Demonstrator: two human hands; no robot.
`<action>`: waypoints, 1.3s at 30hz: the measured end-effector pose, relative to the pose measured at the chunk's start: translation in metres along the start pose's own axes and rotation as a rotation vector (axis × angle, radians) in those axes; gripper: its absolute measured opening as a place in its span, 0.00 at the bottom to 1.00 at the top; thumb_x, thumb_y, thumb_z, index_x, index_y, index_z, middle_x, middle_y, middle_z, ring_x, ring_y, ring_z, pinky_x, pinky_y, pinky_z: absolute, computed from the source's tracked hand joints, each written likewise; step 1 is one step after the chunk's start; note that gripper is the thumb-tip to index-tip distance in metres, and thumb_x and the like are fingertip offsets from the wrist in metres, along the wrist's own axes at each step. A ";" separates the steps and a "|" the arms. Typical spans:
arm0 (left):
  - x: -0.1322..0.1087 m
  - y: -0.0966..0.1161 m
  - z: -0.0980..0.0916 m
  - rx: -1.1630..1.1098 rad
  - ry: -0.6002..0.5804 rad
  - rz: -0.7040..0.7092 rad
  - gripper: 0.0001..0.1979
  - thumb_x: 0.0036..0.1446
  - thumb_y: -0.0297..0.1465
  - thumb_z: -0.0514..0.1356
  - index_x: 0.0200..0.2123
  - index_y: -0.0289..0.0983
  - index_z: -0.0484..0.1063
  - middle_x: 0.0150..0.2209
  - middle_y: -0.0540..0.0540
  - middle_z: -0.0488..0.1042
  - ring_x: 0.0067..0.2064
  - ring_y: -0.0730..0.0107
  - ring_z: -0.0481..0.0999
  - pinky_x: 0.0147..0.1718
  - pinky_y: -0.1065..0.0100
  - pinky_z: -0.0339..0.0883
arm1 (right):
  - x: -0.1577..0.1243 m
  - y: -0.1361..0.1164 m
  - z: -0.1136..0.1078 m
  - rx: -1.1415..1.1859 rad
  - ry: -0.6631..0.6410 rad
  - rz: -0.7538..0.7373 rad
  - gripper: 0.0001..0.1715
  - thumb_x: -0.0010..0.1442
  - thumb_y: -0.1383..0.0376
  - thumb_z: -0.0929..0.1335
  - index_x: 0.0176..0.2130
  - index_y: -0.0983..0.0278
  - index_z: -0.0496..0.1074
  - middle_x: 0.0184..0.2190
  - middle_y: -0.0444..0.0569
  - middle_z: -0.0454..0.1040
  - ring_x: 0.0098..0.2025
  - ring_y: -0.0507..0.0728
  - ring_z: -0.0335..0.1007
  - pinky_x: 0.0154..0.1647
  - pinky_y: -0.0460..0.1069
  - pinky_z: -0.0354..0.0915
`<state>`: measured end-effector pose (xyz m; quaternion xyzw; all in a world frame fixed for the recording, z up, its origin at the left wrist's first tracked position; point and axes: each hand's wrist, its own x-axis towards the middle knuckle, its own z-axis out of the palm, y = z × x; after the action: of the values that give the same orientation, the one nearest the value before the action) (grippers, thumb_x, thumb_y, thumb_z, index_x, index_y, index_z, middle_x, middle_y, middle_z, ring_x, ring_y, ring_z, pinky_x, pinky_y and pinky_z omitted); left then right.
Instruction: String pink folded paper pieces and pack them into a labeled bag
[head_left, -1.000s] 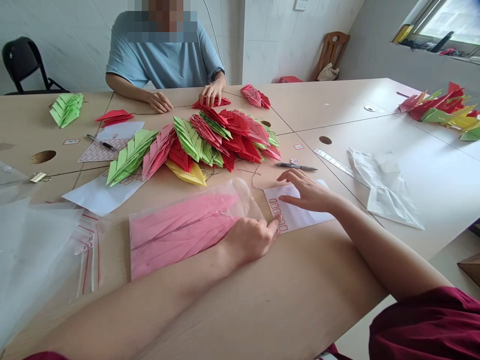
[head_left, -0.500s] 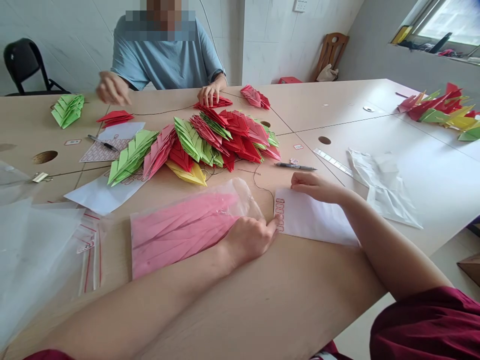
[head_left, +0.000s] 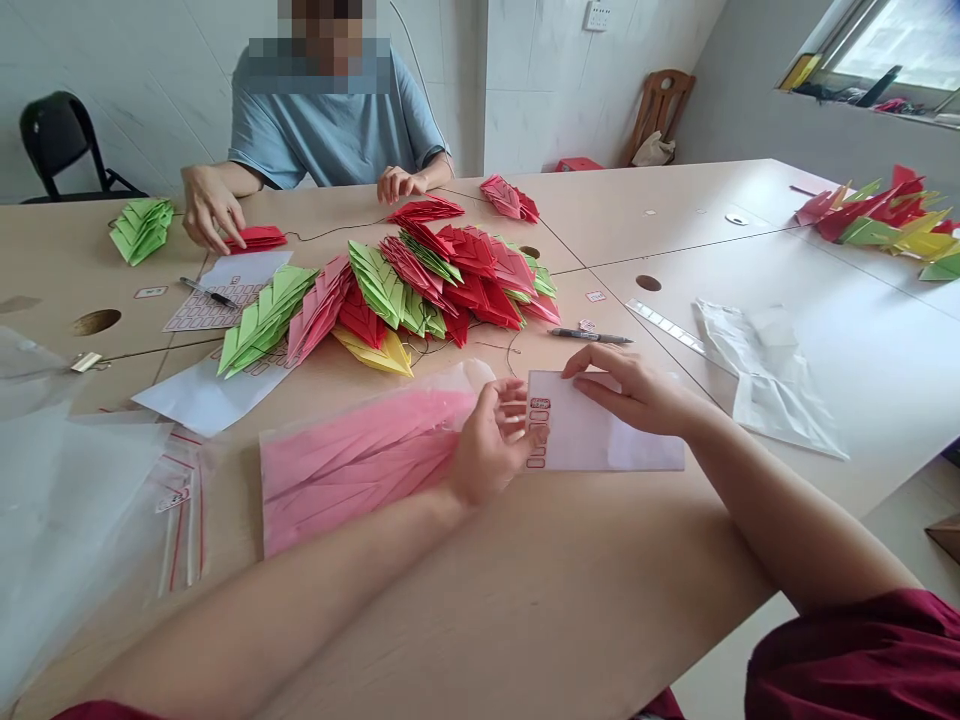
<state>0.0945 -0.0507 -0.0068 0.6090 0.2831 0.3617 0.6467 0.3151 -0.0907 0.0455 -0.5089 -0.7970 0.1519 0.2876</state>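
A white label sheet (head_left: 600, 425) carries a column of small red-framed stickers along its left edge. My right hand (head_left: 622, 385) pinches its top edge between thumb and fingers. Beside the sheet's left edge is my left hand (head_left: 491, 445), fingers loosely curled and apart, its thumb over the stickers. Just left of that hand lies a clear plastic bag (head_left: 352, 460) with folded pink paper pieces inside; the hand and forearm hide part of it. A dark pen (head_left: 590, 336) rests beyond the sheet.
A pile of red, green, pink and yellow folded paper pieces (head_left: 465, 275) fills the table's middle. Clear bags (head_left: 75, 480) lie at left, a crumpled white bag (head_left: 780, 380) at right. Opposite sits a person in a blue shirt (head_left: 322, 130), one hand on red folded paper (head_left: 259, 238).
The label sheet has shifted left and its near edge now lies straighter. My left hand has opened out from its pointing pose. Across the table, the person's hand came down onto red paper.
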 end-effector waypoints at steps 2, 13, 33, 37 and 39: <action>0.001 0.000 -0.001 -0.069 -0.120 -0.128 0.18 0.51 0.33 0.66 0.45 0.35 0.68 0.41 0.42 0.74 0.41 0.64 0.75 0.41 0.61 0.71 | 0.001 -0.004 0.005 -0.088 0.044 -0.077 0.10 0.64 0.70 0.61 0.44 0.60 0.67 0.39 0.48 0.72 0.41 0.56 0.69 0.45 0.54 0.65; 0.003 0.004 -0.001 -0.240 -0.039 -0.106 0.13 0.51 0.33 0.67 0.39 0.34 0.75 0.39 0.44 0.78 0.41 0.65 0.76 0.42 0.65 0.71 | -0.003 -0.021 0.041 -0.228 0.290 -0.070 0.21 0.61 0.63 0.67 0.54 0.58 0.67 0.56 0.54 0.66 0.57 0.63 0.63 0.56 0.61 0.61; 0.003 0.001 -0.001 -0.237 -0.034 -0.153 0.11 0.49 0.32 0.67 0.36 0.33 0.74 0.36 0.46 0.78 0.39 0.65 0.77 0.39 0.67 0.70 | -0.001 -0.020 0.053 -0.041 0.226 -0.079 0.11 0.63 0.66 0.66 0.46 0.59 0.72 0.42 0.48 0.77 0.45 0.57 0.73 0.51 0.56 0.65; 0.002 0.004 -0.003 -0.259 -0.055 -0.158 0.09 0.51 0.31 0.64 0.36 0.33 0.75 0.35 0.46 0.78 0.39 0.66 0.76 0.39 0.68 0.69 | -0.001 -0.020 0.053 -0.020 0.233 -0.036 0.11 0.63 0.65 0.66 0.46 0.59 0.72 0.41 0.48 0.78 0.42 0.56 0.73 0.47 0.55 0.66; 0.002 0.006 -0.004 -0.326 -0.077 -0.182 0.10 0.53 0.33 0.61 0.38 0.33 0.75 0.35 0.46 0.77 0.39 0.65 0.76 0.39 0.67 0.69 | -0.001 -0.020 0.054 -0.035 0.231 -0.036 0.11 0.63 0.65 0.65 0.46 0.59 0.71 0.42 0.47 0.78 0.43 0.56 0.73 0.48 0.55 0.66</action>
<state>0.0918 -0.0471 -0.0011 0.4813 0.2495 0.3191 0.7773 0.2684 -0.0977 0.0133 -0.5135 -0.7701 0.0731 0.3714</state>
